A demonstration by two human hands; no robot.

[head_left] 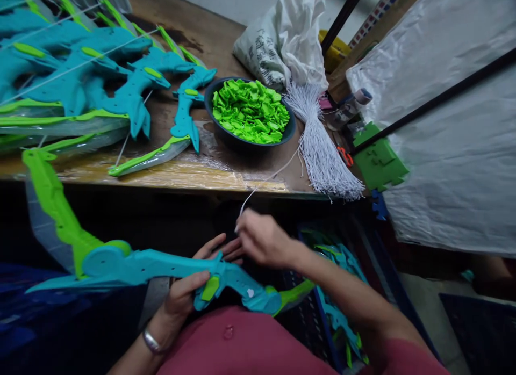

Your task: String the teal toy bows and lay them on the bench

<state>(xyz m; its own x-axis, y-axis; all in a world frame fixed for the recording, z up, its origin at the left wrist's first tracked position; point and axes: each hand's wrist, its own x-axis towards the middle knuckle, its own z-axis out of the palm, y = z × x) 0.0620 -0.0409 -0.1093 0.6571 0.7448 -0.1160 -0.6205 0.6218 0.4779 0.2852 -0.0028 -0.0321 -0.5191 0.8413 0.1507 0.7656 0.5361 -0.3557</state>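
The left hand grips the bow near its middle, thumb laid over the front and fingers stretched out beyond the far side. The bow lies across the person's front, below the bench; its teal body runs sideways, one green limb bends up at the left, and the other passes behind the right forearm. A green insert sits in the body just beside the thumb. The right hand, a little blurred, is just above the left fingers, its own fingers closed on a white cord. The cord runs from them up over the bench edge towards a bundle of white cords, which lies on the bench with its frayed-looking ends near the edge. Left of the bundle stands a dark bowl heaped with small green pieces. More bows are crowded on the bench at the left, one of them near the bowl. A white sack stands behind the bowl, and a bottle and a green mat are to the right of the bundle.
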